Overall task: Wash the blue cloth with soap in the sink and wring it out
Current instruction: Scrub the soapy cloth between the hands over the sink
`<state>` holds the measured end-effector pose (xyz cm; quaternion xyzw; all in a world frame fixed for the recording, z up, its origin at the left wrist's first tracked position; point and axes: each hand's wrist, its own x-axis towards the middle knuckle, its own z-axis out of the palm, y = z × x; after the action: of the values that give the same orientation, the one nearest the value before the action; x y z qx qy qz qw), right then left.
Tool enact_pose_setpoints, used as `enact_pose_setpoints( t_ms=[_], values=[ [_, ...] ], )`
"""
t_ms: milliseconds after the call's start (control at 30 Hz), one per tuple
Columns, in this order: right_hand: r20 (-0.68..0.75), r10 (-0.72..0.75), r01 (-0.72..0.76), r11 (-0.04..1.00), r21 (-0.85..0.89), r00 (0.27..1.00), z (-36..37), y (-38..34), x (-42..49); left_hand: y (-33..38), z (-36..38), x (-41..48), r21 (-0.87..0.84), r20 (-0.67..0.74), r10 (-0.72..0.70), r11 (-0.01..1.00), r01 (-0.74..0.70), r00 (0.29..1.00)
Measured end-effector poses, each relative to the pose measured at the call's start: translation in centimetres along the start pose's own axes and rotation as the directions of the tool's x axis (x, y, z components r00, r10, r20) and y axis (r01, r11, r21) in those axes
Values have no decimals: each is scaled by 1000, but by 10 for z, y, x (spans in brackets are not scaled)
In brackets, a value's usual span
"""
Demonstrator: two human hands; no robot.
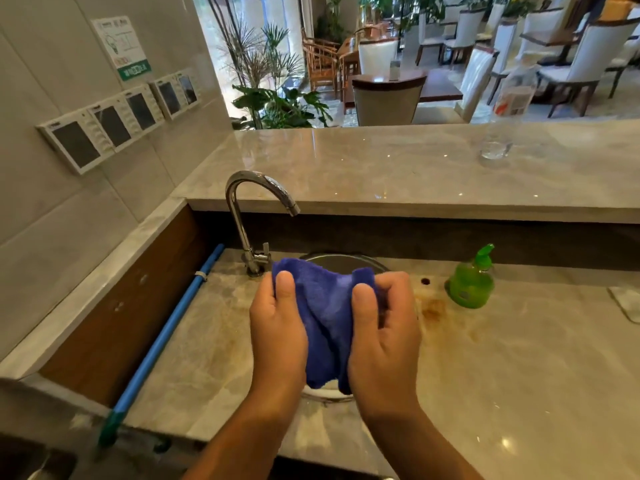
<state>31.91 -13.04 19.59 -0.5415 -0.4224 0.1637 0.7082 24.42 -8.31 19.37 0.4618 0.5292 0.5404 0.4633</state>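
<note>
The blue cloth (pixel 329 317) is a deep, fuzzy blue, bunched into soft folds and hanging in a loose drape between my hands, its lower edge dangling just above the near rim of the sink (pixel 346 261). I hold it over the sink bowl, of which only a dark curved sliver shows behind the cloth and a pale bit below it.

My left hand (pixel 277 327) is closed around the cloth's left edge, thumb pressed flat on the front of the fabric and the fingers tucked behind it. My right hand (pixel 384 334) is clenched on the right edge the same way, thumb on top, fingers curled tight into the bunched material. The two hands sit close together with the cloth gathered between them.

Behind the cloth and to its left, the chrome tap (pixel 256 216) arches up from the marble worktop (pixel 519 358), its spout pointing toward the sink. To the right of the cloth, well apart from it, a green soap bottle (pixel 472 282) with a pump top stands upright on the worktop. Left of the cloth, a blue pole (pixel 166 337) lies along the worktop's edge.
</note>
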Motion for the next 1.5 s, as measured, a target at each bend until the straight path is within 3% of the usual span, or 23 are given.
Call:
enact_pose_setpoints(
  t_ms=[100, 200, 300, 433, 567, 667, 767, 833, 933, 1000, 1100, 1167, 1233, 1300, 1400, 1500],
  values=[
    [64, 19, -14, 997, -74, 998, 15, 11, 1, 2, 9, -18, -38, 117, 6, 999, -1, 993],
    [57, 123, -117, 989, -92, 991, 16, 38, 21, -1, 11, -22, -79, 228, -21, 996, 41, 973],
    [32, 106, -102, 989, -102, 994, 15, 38, 12, -7, 12, -2, -55, 237, -24, 998, 38, 971],
    [81, 31, -14, 980, -198, 996, 41, 31, 2, -13, 7, 25, -166, 373, -171, 955, 246, 912],
    [-52, 183, -190, 967, -172, 982, 55, 54, 40, -14, -1, 32, -55, 389, -26, 997, 52, 921],
    [-16, 115, -116, 976, -186, 993, 71, 47, 31, -11, -4, 63, -84, 383, 10, 996, 24, 924],
    [70, 28, -8, 964, -267, 997, 92, 47, 25, -10, -6, 89, -165, 389, -88, 973, 164, 917],
    [11, 108, -101, 952, -289, 994, 97, 62, 43, -17, -10, 93, -126, 465, -103, 975, 181, 879],
    [-92, 312, -324, 930, -176, 946, 91, 83, 69, -25, -16, 93, -111, 614, -126, 964, 243, 779],
    [-95, 293, -306, 935, -179, 951, 96, 81, 64, -28, -15, 107, -111, 573, -117, 969, 219, 811],
    [10, 190, -177, 934, -309, 982, 119, 76, 41, -38, -10, 132, -121, 428, -131, 972, 201, 894],
    [-3, 192, -179, 911, -370, 981, 126, 88, 47, -46, -9, 136, -123, 466, -169, 960, 253, 869],
    [-99, 285, -302, 901, -312, 953, 123, 103, 65, -52, -11, 131, -88, 567, -171, 960, 265, 806],
    [-146, 317, -345, 901, -263, 937, 118, 109, 69, -53, -15, 131, -94, 603, -131, 968, 234, 787],
    [-59, 254, -259, 906, -333, 965, 136, 96, 42, -55, -21, 153, -92, 519, -155, 968, 235, 840],
    [18, 166, -144, 899, -413, 986, 155, 93, 31, -63, -26, 164, -119, 555, -261, 915, 386, 790]
  ],
)
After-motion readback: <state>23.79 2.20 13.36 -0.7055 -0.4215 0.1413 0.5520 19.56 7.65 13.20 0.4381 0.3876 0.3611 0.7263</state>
